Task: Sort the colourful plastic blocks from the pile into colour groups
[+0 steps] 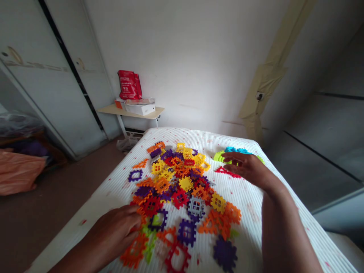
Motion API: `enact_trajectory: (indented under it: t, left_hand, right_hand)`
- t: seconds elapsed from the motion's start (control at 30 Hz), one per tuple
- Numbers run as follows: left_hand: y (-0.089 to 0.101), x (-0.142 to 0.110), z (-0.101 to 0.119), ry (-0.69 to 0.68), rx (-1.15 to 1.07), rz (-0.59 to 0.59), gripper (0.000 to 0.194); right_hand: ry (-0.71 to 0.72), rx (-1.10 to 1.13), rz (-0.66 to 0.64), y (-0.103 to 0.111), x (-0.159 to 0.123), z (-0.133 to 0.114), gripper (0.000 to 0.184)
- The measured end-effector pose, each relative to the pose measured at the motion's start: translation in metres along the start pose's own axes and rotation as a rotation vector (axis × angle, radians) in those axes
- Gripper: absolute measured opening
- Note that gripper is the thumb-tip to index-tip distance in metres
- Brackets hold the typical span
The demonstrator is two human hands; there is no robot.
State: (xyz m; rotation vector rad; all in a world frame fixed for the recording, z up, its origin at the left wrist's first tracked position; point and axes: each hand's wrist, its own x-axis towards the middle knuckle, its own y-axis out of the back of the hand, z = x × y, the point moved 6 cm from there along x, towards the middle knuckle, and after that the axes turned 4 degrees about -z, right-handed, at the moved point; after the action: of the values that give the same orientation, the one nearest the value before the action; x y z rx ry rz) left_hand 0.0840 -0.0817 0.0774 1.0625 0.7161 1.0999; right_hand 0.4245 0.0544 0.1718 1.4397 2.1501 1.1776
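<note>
Many flat plastic building pieces with notched edges lie in a loose pile [170,178] on the bed, in orange, yellow, red, purple, grey and green. My left hand [122,225] is at the near left edge of the pile, fingers bent against the orange and red pieces; what they grip is hidden. My right hand [246,167] hovers at the right with thumb and fingers apart, holding nothing I can see. Under and behind it are lime green pieces [218,156], blue pieces [237,150] and a red triangular piece [223,170]. A purple square piece [224,253] lies nearest me.
The bed [108,197] has a white ribbed cover with small red marks. Behind its far left corner stands a small table [109,110] with a red bag [129,85] and a white box [142,109]. An orange plastic bag [21,170] is at the far left.
</note>
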Motion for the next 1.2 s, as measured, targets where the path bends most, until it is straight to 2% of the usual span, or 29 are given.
enact_trajectory:
  t: [0.1, 0.17, 0.23, 0.27, 0.37, 0.47, 0.57, 0.7, 0.8, 0.87, 0.97, 1.03, 1.13, 1.2]
  left_hand:
    - [-0.005, -0.014, -0.014, -0.009, 0.017, 0.006, 0.011]
    - [-0.01, -0.022, -0.021, -0.028, 0.041, 0.079, 0.026]
    - [-0.018, -0.028, -0.025, -0.04, 0.066, 0.162, 0.047]
    - [-0.022, -0.03, -0.027, -0.025, 0.073, 0.202, 0.054]
    - [-0.034, -0.032, -0.032, 0.007, 0.085, 0.249, 0.067]
    - [-0.045, -0.03, -0.036, -0.025, 0.113, 0.208, 0.071]
    - [-0.047, -0.031, -0.045, -0.014, 0.099, 0.243, 0.061]
    - [-0.047, -0.033, -0.053, 0.028, 0.035, 0.303, 0.035]
    - [-0.044, -0.034, -0.053, 0.044, 0.019, 0.351, 0.027]
    - [-0.042, -0.034, -0.052, 0.047, 0.023, 0.366, 0.025]
    - [-0.038, -0.034, -0.052, 0.053, 0.016, 0.382, 0.025]
    - [-0.036, -0.034, -0.052, 0.051, -0.002, 0.391, 0.026]
    - [-0.035, -0.034, -0.052, 0.045, -0.016, 0.394, 0.027]
    - [-0.036, -0.035, -0.052, 0.041, -0.015, 0.405, 0.027]
  right_hand:
    - [0.064, 0.015, -0.096, -0.016, -0.002, -0.027, 0.031]
    - [0.194, 0.046, -0.27, -0.046, -0.004, -0.059, 0.027]
    - [0.322, 0.013, -0.5, -0.088, -0.011, -0.091, 0.03]
    - [0.366, -0.064, -0.578, -0.109, -0.014, -0.104, 0.033]
    - [0.385, -0.37, -0.675, -0.164, -0.022, -0.125, 0.028]
    - [0.385, -0.562, -0.743, -0.199, -0.029, -0.131, 0.023]
    - [0.343, -0.63, -0.694, -0.208, -0.026, -0.126, 0.02]
    - [0.203, -0.713, -0.614, -0.202, -0.013, -0.106, 0.017]
    - [0.139, -0.757, -0.569, -0.197, -0.006, -0.097, 0.015]
    - [0.182, -0.727, -0.538, -0.197, -0.007, -0.102, 0.016]
    - [0.387, -0.554, -0.515, -0.208, -0.016, -0.122, 0.015]
    - [0.468, -0.453, -0.496, -0.22, -0.023, -0.132, 0.022]
    - [0.421, -0.424, -0.427, -0.24, -0.028, -0.135, 0.043]
    - [0.373, -0.427, -0.384, -0.249, -0.03, -0.135, 0.048]
